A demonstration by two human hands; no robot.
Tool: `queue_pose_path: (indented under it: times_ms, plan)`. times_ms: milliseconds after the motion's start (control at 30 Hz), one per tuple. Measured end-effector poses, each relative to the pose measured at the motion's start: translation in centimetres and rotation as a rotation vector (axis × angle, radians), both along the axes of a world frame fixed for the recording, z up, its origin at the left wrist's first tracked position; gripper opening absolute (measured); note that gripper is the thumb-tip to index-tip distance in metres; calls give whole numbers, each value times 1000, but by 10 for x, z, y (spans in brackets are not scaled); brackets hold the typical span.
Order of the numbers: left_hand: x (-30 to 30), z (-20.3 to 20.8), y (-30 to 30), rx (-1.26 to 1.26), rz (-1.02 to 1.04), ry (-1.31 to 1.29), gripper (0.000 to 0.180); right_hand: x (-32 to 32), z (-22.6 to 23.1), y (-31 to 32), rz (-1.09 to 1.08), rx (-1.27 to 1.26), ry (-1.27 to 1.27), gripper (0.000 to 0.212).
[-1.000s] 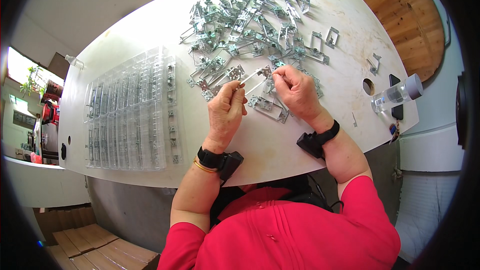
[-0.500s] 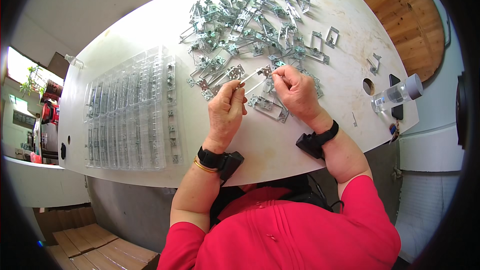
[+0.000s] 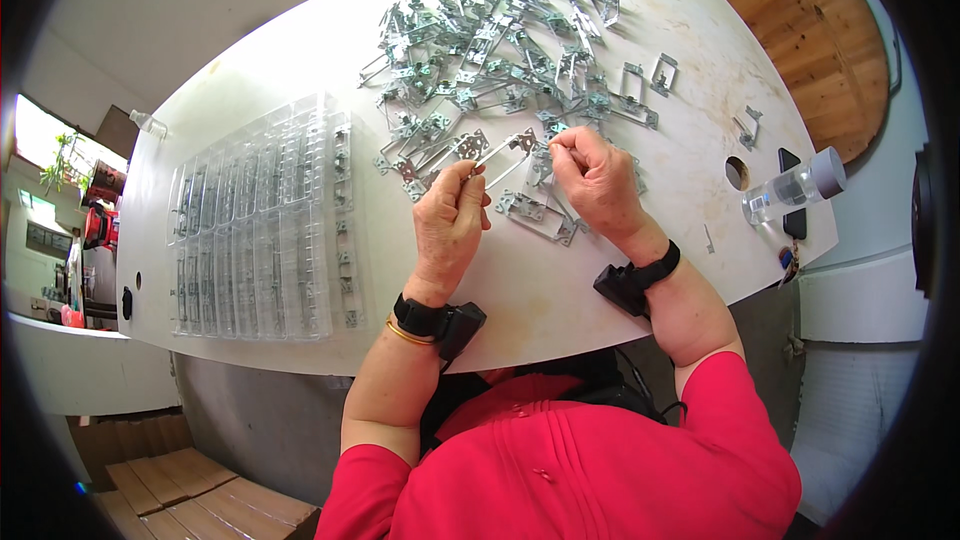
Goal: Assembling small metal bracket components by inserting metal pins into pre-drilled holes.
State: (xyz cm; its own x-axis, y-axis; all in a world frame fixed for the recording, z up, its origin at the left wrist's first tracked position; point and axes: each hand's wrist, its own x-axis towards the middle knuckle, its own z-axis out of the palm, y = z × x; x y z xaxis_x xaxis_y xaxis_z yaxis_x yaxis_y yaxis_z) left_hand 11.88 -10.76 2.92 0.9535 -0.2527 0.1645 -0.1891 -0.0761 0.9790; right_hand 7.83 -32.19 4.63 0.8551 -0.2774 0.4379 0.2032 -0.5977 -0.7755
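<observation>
My left hand [image 3: 450, 225] is closed, thumb against fingers, on one end of a metal bracket [image 3: 518, 143] with a long, narrow wire-like frame. The bracket's plated end points away from me, toward my other hand. Just right of it, my right hand [image 3: 598, 185] is curled in a pinch. Whatever lies between those fingertips, if anything, is too small to make out. Beyond both hands spreads a large heap of similar metal brackets [image 3: 490, 45]. One loose bracket [image 3: 535, 215] rests on the table between my wrists.
Stacked clear plastic trays [image 3: 250, 225] with metal parts in their slots stand on the left of the white table [image 3: 420, 325]. To the right are a clear bottle [image 3: 785, 192], a dark phone-like object [image 3: 793, 223], a round hole [image 3: 737, 173] and a few stray metal parts [image 3: 747, 127].
My right fingertips have drawn slightly right, apart from the bracket's far end. My left hand has shifted a little left with the bracket in it.
</observation>
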Motion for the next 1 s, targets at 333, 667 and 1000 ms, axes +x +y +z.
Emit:
queue_pose_path:
  times_ms: [333,667,1000]
  plan:
    - [0,-1,-1,2,-1,-21,15,0,1,1,-1,-16,-6,6]
    - [0,0,0,6,-6,-22,14,0,2,0,-1,16,14,6]
    - [-1,2,-1,18,-14,-23,14,-1,3,1,1,36,41,7]
